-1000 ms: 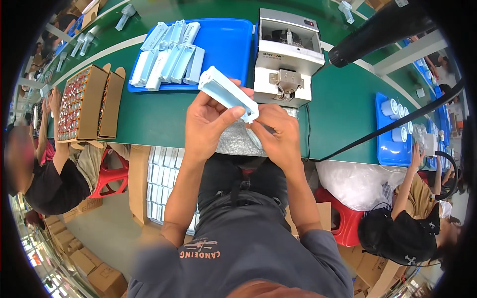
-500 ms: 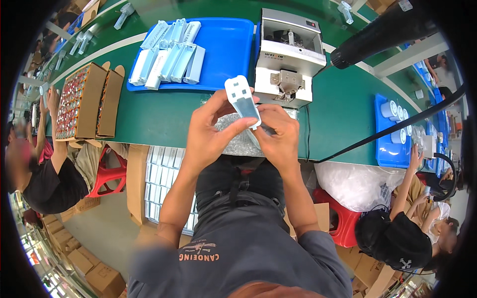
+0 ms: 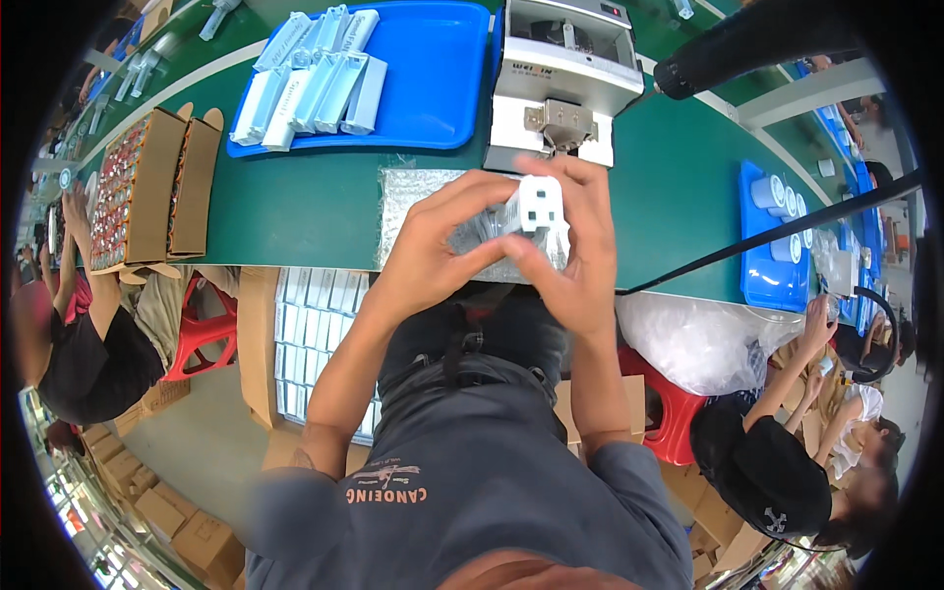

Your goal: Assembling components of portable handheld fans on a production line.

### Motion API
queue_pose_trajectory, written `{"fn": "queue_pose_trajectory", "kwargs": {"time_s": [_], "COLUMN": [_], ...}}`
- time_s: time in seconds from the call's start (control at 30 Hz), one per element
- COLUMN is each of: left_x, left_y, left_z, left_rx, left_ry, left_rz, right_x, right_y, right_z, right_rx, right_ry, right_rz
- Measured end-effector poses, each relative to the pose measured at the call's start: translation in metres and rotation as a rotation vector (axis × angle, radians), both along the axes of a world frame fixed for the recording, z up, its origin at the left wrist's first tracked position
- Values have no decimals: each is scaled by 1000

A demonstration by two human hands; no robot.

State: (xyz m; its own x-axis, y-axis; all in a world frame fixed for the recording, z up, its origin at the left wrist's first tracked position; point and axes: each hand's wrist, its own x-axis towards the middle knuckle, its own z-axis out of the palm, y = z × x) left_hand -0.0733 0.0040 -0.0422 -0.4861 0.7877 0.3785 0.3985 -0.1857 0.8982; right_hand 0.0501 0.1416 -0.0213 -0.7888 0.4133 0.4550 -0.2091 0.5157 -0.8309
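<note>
Between both hands, over the near edge of the green table, is a slim white and light-blue box [image 3: 541, 204]. Its white end, pierced by several small square holes, points up toward me; most of its length is hidden by fingers. My left hand [image 3: 440, 241] closes on the box from the left, thumb and fingertips at its side. On the other side my right hand [image 3: 582, 241] wraps it, its thumb in front and its fingers behind. Beneath the hands lies a sheet of clear bubble wrap [image 3: 401, 197].
A blue tray [image 3: 433, 98] at the back left bears several similar boxes [image 3: 320, 93]. Behind my hands stands a grey-white machine [image 3: 506, 123]. Cardboard trays [image 3: 157, 192] sit left; a black cable [image 3: 708, 258] crosses right, near a blue tray of white cups [image 3: 772, 280]. Co-workers sit on both sides.
The box has moved right and turned, its holed end now facing up more squarely. My right hand has shifted from its lower end up along its right side. The whole view has tilted slightly.
</note>
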Motion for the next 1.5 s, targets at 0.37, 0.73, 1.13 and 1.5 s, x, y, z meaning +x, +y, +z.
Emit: {"fn": "queue_pose_trajectory", "kwargs": {"time_s": [0.37, 0.73, 1.13, 1.5], "left_x": [-2, 16, 19, 20], "left_y": [-3, 4, 6, 8], "left_z": [-18, -16, -16, -21], "left_rx": [-204, -98, -95, -96], "left_ry": [1, -86, -95, -61], "left_rz": [-173, -86, -57, -31], "right_x": [22, 39, 40, 39], "right_y": [1, 4, 7, 0], "right_z": [7, 3, 1, 15], "right_rx": [-236, 217, 378, 492], "right_ry": [-63, -171, -62, -91], "right_rz": [-139, -193, -137, -99]}}
